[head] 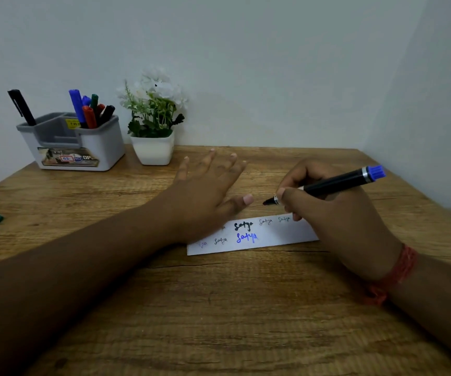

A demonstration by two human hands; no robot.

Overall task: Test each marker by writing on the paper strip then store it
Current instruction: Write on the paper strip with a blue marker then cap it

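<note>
Gripping the marker [327, 184], right hand [335, 213] overlaps paper strip [259, 237]; left hand [205, 191] flat, fingers spread.

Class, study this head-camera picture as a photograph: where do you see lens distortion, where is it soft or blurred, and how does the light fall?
Head view: wide-angle bending curves the table edges and stretches the forearms; the white flowers look washed out and soft; the writing on the paper strip is slightly blurred; lighting is dim and even, with faint shadow under the left hand; no glare on the marker in the right hand.
</note>
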